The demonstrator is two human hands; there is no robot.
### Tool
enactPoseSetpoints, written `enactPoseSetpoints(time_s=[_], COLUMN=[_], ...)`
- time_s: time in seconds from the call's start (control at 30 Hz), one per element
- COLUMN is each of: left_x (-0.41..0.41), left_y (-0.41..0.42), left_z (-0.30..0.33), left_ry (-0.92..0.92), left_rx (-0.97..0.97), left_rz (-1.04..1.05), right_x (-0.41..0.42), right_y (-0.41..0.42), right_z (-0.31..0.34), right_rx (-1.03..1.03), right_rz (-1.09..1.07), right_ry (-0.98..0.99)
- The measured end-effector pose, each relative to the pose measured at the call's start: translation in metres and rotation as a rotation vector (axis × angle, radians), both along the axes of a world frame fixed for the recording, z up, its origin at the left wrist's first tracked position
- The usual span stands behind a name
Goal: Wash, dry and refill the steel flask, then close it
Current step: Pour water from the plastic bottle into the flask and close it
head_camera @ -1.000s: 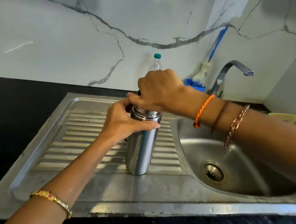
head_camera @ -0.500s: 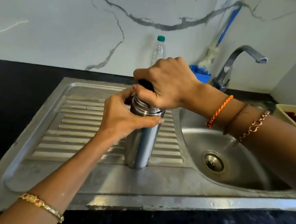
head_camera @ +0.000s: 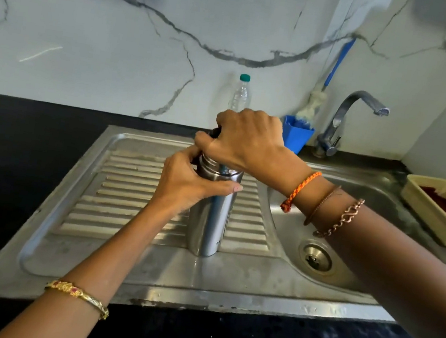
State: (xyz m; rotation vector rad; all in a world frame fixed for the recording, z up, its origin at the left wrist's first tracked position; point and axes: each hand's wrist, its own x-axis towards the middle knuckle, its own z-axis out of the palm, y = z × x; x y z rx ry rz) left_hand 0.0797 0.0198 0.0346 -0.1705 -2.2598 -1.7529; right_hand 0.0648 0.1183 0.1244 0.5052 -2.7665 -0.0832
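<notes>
We steady tall polished steel flask (head_camera: 210, 219) upright on ribbed drainboard (head_camera: 127, 183), left hand (head_camera: 185, 183) fingers wrapped round neck; right hand (head_camera: 245, 139) fingers curled over dark cap (head_camera: 215, 132). Cap step, opening or closing unclear; next needs firm twist.

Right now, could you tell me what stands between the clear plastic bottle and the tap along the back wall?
In the head view, a blue holder with a brush stands between the plastic bottle and the tap.
</notes>
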Motion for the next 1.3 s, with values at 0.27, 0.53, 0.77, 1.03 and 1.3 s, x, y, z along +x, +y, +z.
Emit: enactPoseSetpoints(time_s=[0.27, 0.53, 0.77, 1.03, 1.3], left_x=[0.016, 0.016, 0.010, 0.005, 0.012], left_y=[0.015, -0.012, -0.055, -0.069, -0.069], left_z=[-0.005, -0.004, 0.000, -0.001, 0.005], left_ry=[-0.007, -0.028, -0.055, -0.093, 0.054], left_rx=[-0.040, 0.041, 0.056, 0.027, 0.073], left_rz=[0.155, 0.209, 0.261, 0.149, 0.187], right_x=[0.000, -0.012, -0.052, -0.083, -0.078], right_y=[0.011, 0.048, 0.015, -0.017, -0.008], right_z=[0.008, -0.043, -0.130, -0.190, -0.177], right_rx=[-0.234, -0.972, -0.622, -0.669, -1.015], right_rz=[-0.038, -0.043, -0.112, -0.188, -0.103], right_ry=[-0.362, -0.568, -0.528, -0.440, -0.379])
